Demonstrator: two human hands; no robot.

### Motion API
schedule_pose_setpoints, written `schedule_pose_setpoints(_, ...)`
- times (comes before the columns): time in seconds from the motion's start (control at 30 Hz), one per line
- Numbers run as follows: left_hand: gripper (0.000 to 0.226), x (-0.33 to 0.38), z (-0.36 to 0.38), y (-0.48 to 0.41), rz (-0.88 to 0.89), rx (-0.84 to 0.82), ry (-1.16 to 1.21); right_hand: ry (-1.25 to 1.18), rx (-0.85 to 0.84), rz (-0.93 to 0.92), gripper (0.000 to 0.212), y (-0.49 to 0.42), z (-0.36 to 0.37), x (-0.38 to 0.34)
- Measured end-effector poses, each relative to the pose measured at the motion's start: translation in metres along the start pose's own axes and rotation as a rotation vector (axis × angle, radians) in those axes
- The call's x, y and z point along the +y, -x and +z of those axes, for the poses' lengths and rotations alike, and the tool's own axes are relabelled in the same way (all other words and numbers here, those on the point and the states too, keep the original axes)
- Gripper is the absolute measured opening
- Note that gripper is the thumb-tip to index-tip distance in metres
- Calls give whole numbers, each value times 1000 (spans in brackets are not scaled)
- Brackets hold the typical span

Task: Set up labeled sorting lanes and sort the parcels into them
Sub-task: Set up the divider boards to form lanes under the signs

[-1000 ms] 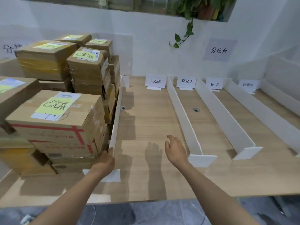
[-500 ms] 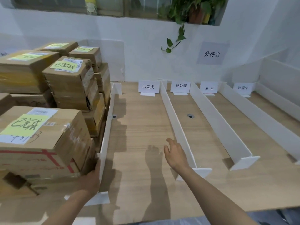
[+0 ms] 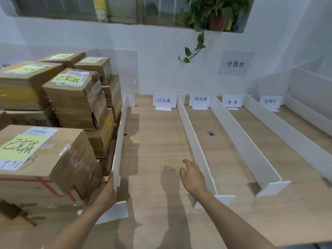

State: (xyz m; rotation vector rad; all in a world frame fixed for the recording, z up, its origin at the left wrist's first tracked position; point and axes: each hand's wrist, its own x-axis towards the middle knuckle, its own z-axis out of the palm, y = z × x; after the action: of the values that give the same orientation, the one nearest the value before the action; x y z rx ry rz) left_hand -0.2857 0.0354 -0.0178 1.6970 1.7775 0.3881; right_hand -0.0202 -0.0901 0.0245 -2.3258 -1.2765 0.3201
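Brown cardboard parcels are stacked at the left of the wooden table (image 3: 161, 141). The nearest parcel (image 3: 59, 164) carries a yellow-green handwritten note. My left hand (image 3: 105, 193) lies in the gap between that parcel's right side and the leftmost white divider (image 3: 119, 150), fingers straight against the box. My right hand (image 3: 193, 177) hovers open over the first lane, just left of the second divider (image 3: 195, 150). Standing cards mark the lanes at the back: 已完成 (image 3: 164, 100), 待处理 (image 3: 200, 99), 异常 (image 3: 232, 102), 处理中 (image 3: 270, 101).
Two more long white dividers (image 3: 248, 150) (image 3: 294, 141) run front to back on the right. A second labelled parcel (image 3: 75, 94) tops the stack behind the nearest one. A cable hole (image 3: 211, 133) sits in the second lane. A plant (image 3: 199, 42) hangs down the white wall.
My left hand has slid from the divider's front end into the gap beside the nearest parcel. My right hand has stayed over the first lane. The view has shifted toward the parcels.
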Motion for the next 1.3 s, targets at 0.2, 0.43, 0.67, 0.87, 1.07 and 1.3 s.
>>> schedule_pose_setpoints(0.2,65,31,-9,-6,-77,64,69,-11,6,30,43,-2,-4,12)
schedule_pose_setpoints(0.43,62,20,-8,3,-152,65,54,6,-4,54,43,6,2,16)
schedule_pose_setpoints(0.67,39,11,-13,4,14,41,-11,20,-3,56,43,14,12,19)
schedule_pose_setpoints(0.87,37,17,-17,12,49,62,49,51,-29,58,43,17,19,17)
schedule_pose_setpoints(1.07,55,-1,-6,14,8,-22,71,21,-28,50,43,19,26,12)
schedule_pose_setpoints(1.3,42,9,-9,14,-23,-1,-32,34,-20,19,42,15,27,1)
